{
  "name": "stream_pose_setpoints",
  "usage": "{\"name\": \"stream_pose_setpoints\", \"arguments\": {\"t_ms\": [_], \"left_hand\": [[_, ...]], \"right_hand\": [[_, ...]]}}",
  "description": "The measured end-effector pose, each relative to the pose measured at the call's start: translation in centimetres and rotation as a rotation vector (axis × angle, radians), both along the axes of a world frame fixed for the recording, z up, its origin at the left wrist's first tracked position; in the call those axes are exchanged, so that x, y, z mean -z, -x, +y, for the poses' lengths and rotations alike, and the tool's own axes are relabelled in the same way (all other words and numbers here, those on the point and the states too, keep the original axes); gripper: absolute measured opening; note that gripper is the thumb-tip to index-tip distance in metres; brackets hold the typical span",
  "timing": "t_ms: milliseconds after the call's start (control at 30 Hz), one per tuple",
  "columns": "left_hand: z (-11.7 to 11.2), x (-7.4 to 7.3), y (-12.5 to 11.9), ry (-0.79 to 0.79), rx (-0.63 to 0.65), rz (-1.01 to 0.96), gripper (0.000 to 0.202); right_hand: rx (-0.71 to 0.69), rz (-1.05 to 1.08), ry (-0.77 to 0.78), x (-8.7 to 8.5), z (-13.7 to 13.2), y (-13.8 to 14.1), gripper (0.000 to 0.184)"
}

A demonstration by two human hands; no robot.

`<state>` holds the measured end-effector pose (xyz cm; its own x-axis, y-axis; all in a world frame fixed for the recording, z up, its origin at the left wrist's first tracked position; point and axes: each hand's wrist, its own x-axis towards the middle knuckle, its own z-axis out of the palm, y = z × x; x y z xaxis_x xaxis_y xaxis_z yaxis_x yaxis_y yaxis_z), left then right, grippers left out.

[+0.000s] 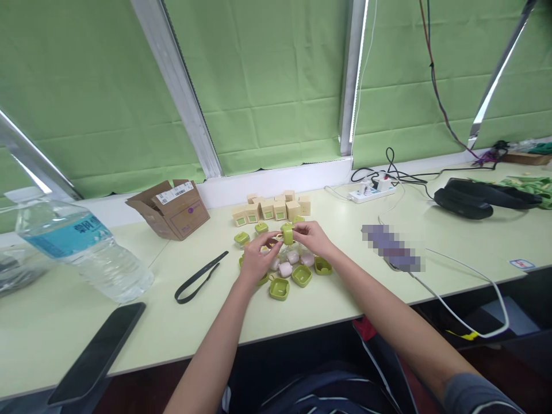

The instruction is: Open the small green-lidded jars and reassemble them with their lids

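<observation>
Both hands pinch one small green case point(288, 234): left hand point(257, 259) at 8 o'clock, right hand point(311, 237) at 3 o'clock. Fingers closed on it, apparently; view small.

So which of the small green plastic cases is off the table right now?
The small green plastic case pinched between the left hand and right hand, above the pile. The other green cases lie on the pale table.

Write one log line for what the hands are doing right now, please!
left hand: touching green case | right hand: gripping green case | below: open green cases, pink pieces | behind: small boxes
</observation>
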<state>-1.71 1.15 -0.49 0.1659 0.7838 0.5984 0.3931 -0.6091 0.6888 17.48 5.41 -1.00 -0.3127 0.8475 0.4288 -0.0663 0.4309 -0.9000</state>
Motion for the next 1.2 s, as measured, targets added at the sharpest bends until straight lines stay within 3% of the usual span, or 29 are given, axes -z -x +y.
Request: {"name": "stream_pose_setpoints", "arguments": {"t_ms": [267,633,1200], "left_hand": [[-0.16,-0.35,0.09,-0.161,-0.060,-0.015,0.017],[-0.15,-0.44,0.19,-0.314,-0.084,0.087,0.015],[0.06,-0.02,0.56,-0.173,-0.083,0.010,0.013]], "right_hand": [[-0.076,-0.026,0.056,-0.42,-0.34,-0.10,0.033],[-0.038,0.008,0.104,-0.53,-0.26,-0.19,0.034],[-0.071,0.024,0.165,-0.04,-0.05,-0.05,0.032]]}}
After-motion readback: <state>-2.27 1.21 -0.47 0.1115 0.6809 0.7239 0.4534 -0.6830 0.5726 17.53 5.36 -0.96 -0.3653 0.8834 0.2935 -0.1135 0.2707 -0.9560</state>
